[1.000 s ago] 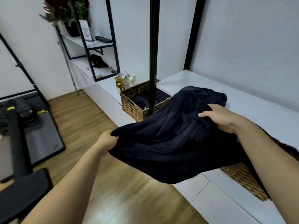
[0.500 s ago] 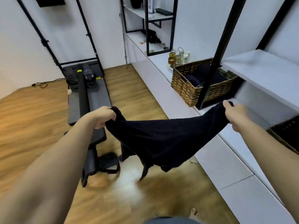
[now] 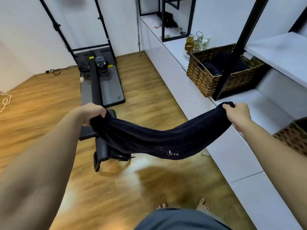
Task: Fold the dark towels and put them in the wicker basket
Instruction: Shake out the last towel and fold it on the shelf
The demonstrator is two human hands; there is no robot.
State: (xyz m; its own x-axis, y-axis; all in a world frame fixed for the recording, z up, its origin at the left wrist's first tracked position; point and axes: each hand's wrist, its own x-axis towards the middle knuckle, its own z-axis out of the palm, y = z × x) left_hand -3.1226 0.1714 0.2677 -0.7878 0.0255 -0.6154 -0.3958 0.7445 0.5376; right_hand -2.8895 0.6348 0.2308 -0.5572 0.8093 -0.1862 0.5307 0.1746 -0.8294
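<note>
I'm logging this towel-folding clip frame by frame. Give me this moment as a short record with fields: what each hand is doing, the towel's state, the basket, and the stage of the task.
left hand: left hand has a grip on one end of the dark towel
right hand: right hand pinches the other end
towel state: stretched between both hands in the air, sagging in the middle, above the wooden floor
basket: wicker basket sits on the white counter, dark fabric already inside
stage: towel not yet folded or in the basket

Left hand (image 3: 93,113) and right hand (image 3: 238,113) grip a dark towel (image 3: 157,140) stretched between them.
</note>
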